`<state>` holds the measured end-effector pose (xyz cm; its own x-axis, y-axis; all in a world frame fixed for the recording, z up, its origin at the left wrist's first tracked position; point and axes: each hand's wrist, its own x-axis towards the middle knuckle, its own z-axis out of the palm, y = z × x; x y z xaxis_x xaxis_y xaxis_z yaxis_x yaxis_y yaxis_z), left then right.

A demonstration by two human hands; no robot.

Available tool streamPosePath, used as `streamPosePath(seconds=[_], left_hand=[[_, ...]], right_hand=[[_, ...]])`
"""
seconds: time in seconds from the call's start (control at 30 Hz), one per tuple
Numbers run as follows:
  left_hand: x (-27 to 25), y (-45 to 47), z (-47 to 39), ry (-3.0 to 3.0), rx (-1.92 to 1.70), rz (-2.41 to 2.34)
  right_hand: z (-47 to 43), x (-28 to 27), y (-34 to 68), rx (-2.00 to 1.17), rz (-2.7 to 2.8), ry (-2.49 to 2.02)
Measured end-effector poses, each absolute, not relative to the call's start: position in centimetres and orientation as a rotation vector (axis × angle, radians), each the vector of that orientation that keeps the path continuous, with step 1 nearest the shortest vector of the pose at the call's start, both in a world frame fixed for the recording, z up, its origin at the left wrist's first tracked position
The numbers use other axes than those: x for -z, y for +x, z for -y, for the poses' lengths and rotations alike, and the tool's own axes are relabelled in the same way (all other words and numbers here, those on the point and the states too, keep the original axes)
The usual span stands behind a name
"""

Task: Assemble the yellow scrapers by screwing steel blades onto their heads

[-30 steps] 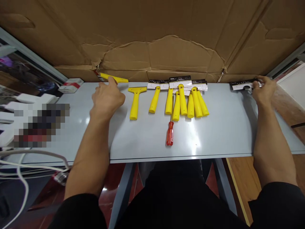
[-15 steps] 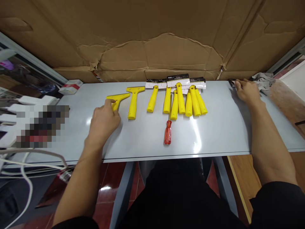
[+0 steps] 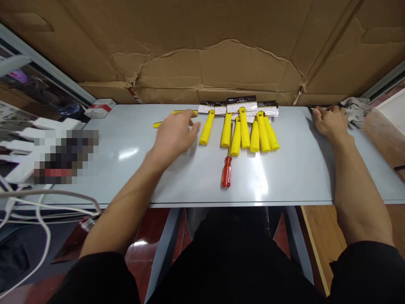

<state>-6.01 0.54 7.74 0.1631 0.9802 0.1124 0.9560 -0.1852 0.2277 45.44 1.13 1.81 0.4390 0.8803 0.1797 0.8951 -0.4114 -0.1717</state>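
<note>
My left hand (image 3: 176, 131) hovers over two yellow scrapers, thumb and index finger apart, and nothing shows between them. Only the blade-holder ends of the scrapers, a nearer one (image 3: 157, 125) and a farther one (image 3: 193, 112), stick out past it; their handles are hidden. To the right lie several yellow scraper handles (image 3: 244, 131) with black-and-white header cards (image 3: 242, 103). A screwdriver (image 3: 226, 172) with a red handle points its shaft in among them. My right hand (image 3: 332, 122) rests at the table's far right with fingers curled over a dark flat item (image 3: 311, 108), mostly covered.
Cardboard (image 3: 221, 67) stands along the back of the grey-white table (image 3: 190, 185). A small white-and-red box (image 3: 100, 108) sits at the back left, near white power strips and cables (image 3: 44, 228). A grey cloth (image 3: 356, 110) is beside my right hand.
My left hand has left the handle of the nearer loose scraper and moved right over the farther one. My right hand stays where it was. The view has shifted slightly.
</note>
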Motion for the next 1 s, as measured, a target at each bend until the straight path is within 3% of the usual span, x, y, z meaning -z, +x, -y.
streamPosePath(seconds=[0.17,0.47,0.57,0.67,0.8,1.0], left_hand=[[-6.7,-1.1,-3.8,2.236,-0.077,-1.955],[-3.6,-3.7,-4.7,2.118,-0.863,-1.968],[-3.6,-4.6,-5.2,2.095,-1.270,-1.755],[-4.1,-4.2,-4.8,2.264,-1.491,-1.378],[-3.8,-2.2,-2.7,2.459,-1.478,-0.992],[-2.6,-0.6,-0.6,2.526,-1.395,-0.751]], right_hand=[[-0.7,-2.5,44.0,0.318,1.505,-2.425],[-0.2,-4.7,39.0,0.475,1.669,-1.819],[0.3,-4.9,35.4,0.254,1.651,-1.456],[1.3,-5.4,31.5,-0.168,1.603,-1.170],[2.4,-6.2,28.5,-0.559,1.501,-1.002],[2.8,-6.3,28.7,-0.771,1.474,-0.902]])
